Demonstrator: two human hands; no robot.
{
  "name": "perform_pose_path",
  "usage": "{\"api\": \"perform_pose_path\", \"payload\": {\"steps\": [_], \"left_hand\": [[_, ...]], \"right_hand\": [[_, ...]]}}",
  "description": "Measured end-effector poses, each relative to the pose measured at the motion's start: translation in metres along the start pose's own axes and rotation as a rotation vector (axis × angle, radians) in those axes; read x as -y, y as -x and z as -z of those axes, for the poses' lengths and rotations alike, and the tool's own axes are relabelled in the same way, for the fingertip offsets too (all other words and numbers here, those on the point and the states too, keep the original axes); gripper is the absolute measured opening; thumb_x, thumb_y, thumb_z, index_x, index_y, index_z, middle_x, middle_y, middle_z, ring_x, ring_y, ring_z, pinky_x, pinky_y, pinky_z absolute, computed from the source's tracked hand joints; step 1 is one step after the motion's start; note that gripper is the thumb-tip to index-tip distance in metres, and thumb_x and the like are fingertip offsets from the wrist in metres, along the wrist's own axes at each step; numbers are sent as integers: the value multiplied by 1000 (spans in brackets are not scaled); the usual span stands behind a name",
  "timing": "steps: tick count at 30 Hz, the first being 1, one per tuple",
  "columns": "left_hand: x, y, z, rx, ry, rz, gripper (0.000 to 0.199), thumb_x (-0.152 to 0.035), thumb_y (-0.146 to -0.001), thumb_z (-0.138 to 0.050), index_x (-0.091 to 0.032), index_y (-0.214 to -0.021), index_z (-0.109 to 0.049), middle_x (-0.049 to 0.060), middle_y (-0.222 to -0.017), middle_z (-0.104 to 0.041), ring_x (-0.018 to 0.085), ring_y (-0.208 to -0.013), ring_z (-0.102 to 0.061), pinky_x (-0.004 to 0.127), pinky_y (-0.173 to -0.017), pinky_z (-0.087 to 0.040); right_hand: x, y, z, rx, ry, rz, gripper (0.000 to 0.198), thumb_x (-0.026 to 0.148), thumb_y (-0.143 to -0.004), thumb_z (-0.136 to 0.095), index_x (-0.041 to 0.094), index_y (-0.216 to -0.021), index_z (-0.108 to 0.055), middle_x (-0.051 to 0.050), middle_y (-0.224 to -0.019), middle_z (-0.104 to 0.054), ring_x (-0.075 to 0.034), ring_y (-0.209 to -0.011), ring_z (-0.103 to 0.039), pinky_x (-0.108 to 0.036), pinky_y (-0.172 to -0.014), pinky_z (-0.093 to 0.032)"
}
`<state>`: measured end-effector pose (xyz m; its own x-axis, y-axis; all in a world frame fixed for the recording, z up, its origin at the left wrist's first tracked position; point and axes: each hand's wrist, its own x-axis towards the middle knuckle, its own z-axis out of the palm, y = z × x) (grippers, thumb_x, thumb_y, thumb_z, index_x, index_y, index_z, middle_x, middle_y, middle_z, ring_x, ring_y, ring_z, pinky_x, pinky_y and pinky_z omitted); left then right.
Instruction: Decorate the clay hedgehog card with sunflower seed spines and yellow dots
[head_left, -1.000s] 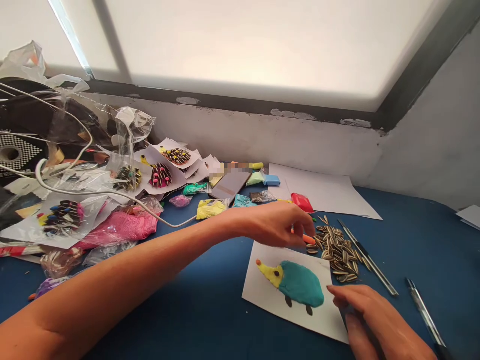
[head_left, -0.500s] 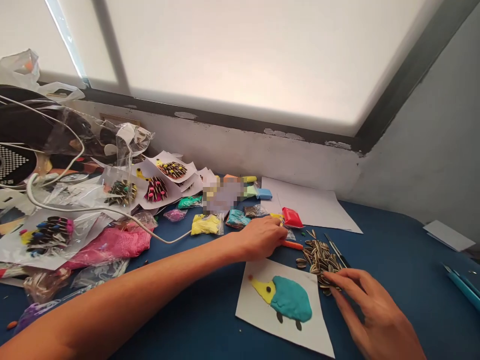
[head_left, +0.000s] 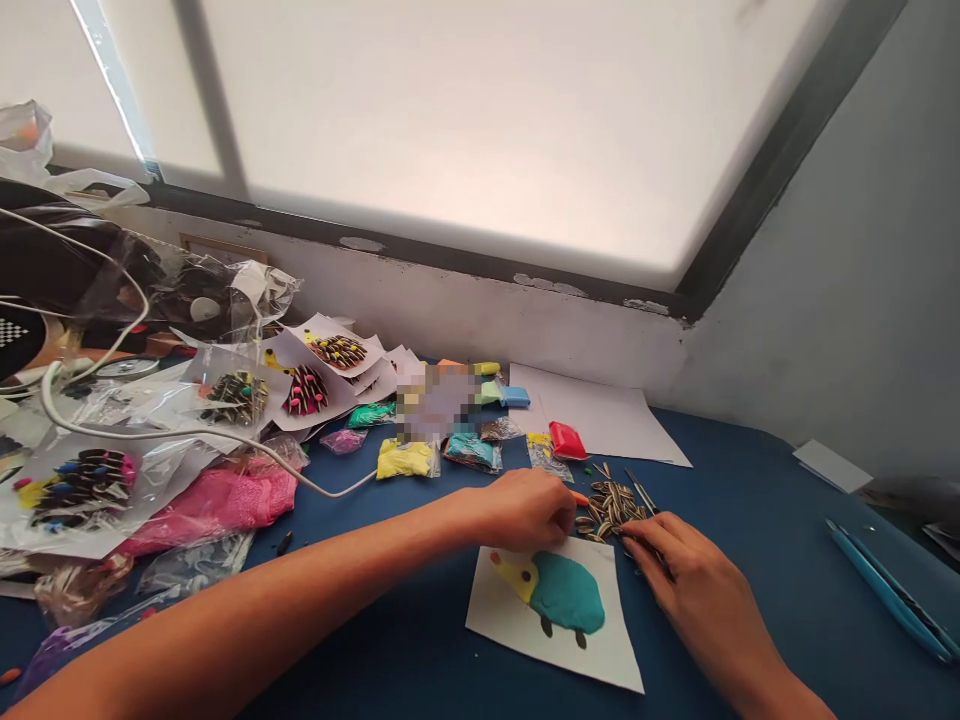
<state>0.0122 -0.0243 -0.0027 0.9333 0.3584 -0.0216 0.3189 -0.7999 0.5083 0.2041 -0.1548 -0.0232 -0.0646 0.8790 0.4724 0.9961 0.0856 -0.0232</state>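
Observation:
My left hand (head_left: 529, 508) is closed, its fingers curled down just above the top edge of a white card (head_left: 517, 625); its fingertips are partly hidden. On that card lies a clay hedgehog (head_left: 568, 595) with a teal body, yellow face and dark feet. Beside the knuckles, the end of an orange stick-like thing (head_left: 580, 498) shows. My right hand (head_left: 694, 570) reaches to the near edge of a pile of striped sunflower seeds (head_left: 611, 507), thumb and fingers drawn together. Whatever is between them I cannot make out.
Bagged clay, including yellow (head_left: 405, 459), teal (head_left: 472, 450) and red (head_left: 567, 441), lies behind my hands. Seed-covered hedgehog cards (head_left: 306, 390) and a white cable (head_left: 225, 432) spread leftward. A pointed metal tool (head_left: 640, 490) lies by the seeds; a blue pen-like tool (head_left: 889, 590) lies far right.
My left hand has drawn back from the clay bags toward the card, its fingers more curled. My right hand's thumb and fingers have closed together at the seeds. The view has shifted slightly.

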Motion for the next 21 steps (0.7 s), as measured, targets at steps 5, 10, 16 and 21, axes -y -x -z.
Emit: {"api": "perform_pose_path", "payload": {"steps": [5,10,16,21], "left_hand": [[-4,1,-3,27,35,11,13,-13,-78,-55,-20,-78,-66,2,-96,-72,20,-103,-64,23,-79,-47],[-5,1,2,43,36,16,12,-14,-78,-56,-20,-81,-66,2,-95,-72,19,-98,-64,23,-75,-46],[-1,9,24,157,-53,61,7,-19,-75,-59,-18,-79,-65,3,-84,-69,17,-74,-60,25,-56,-37],[2,13,24,171,15,12,11,-13,-72,-56,-17,-74,-66,3,-90,-70,17,-71,-58,27,-61,-40]], "right_hand": [[2,1,-2,-22,-22,-40,42,45,-100,-35,24,-83,-67,-4,-79,-69,-17,-68,-67,-29,-56,-51],[1,2,-4,-58,-39,-45,42,46,-99,-34,23,-84,-65,-6,-85,-69,-19,-75,-66,-31,-64,-52],[-5,3,1,-87,-43,-81,38,44,-100,-33,21,-88,-61,-6,-80,-69,-19,-67,-66,-31,-58,-50],[-7,8,4,-55,-49,-73,39,46,-99,-36,22,-89,-65,-5,-81,-71,-18,-66,-67,-29,-57,-51]]}}
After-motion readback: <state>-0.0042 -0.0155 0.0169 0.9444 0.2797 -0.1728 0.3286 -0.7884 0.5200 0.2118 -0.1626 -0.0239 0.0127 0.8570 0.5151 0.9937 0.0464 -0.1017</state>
